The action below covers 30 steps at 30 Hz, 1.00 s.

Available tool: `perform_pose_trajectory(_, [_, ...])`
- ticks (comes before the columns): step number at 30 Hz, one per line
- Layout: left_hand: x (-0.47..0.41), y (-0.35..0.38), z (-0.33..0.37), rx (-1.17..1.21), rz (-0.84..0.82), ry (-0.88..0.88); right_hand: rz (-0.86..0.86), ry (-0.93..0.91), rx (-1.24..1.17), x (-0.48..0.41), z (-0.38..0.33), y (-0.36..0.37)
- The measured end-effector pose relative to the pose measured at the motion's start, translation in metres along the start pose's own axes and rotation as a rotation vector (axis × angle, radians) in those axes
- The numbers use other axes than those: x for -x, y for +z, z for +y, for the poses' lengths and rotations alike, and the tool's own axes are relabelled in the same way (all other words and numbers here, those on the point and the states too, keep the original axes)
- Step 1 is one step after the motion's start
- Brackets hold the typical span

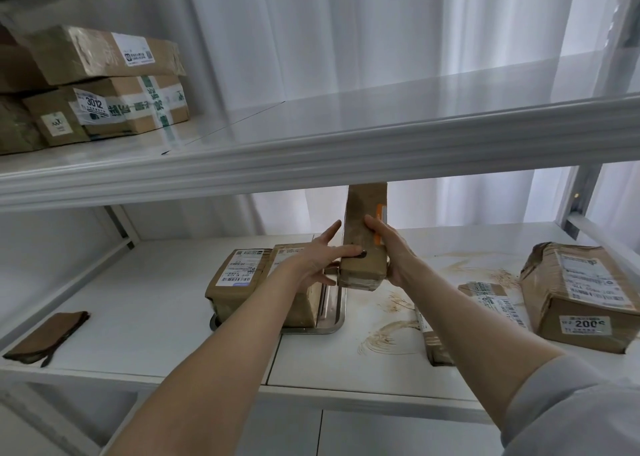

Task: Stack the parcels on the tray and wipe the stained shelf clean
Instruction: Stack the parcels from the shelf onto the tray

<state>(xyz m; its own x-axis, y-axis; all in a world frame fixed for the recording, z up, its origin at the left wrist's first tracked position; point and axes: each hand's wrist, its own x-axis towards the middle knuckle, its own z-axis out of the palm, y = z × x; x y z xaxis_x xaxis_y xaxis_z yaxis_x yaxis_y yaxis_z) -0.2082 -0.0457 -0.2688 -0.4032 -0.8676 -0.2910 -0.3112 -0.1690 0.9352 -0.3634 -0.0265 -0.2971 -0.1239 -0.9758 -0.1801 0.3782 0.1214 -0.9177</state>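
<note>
Both arms were out; left hand (311, 259) and right hand (391, 253) held one parcel (363, 213) upright in their fingers (373, 226) by the tray (333, 322); it should go down flat

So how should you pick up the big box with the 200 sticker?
Hold the big box by its left and right sides, reaching in from the front: it lies flat, looks wide, and its top back corner is crumpled.
</note>
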Motion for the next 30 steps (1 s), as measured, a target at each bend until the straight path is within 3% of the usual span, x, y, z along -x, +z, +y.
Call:
perform_pose_trajectory(6, [0.01,-0.007,0.004,0.07,-0.004,0.035,-0.008,0.052,0.016,0.008,-0.009,0.012])
perform_pose_trajectory(13, [0.011,-0.035,-0.001,0.532,-0.001,-0.04,0.012,0.178,-0.013,0.004,-0.009,0.017])
perform_pose_trajectory(17, [0.02,-0.044,-0.001,0.632,0.011,-0.043,-0.149,0.29,-0.048,0.006,-0.002,0.03])
perform_pose_trajectory(20, [0.027,-0.056,-0.001,0.62,0.089,-0.028,-0.25,0.307,-0.112,0.005,0.0,0.041])
perform_pose_trajectory(23, [0.032,-0.075,-0.002,0.559,0.284,0.008,-0.276,0.3,-0.181,0.005,-0.001,0.056])
perform_pose_trajectory(26, [0.038,-0.1,-0.003,0.521,0.449,0.051,-0.182,0.199,-0.02,0.008,-0.002,0.08])
perform_pose_trajectory(30, [0.048,-0.126,-0.007,0.356,0.477,0.041,-0.063,0.139,0.1,0.002,0.004,0.118])
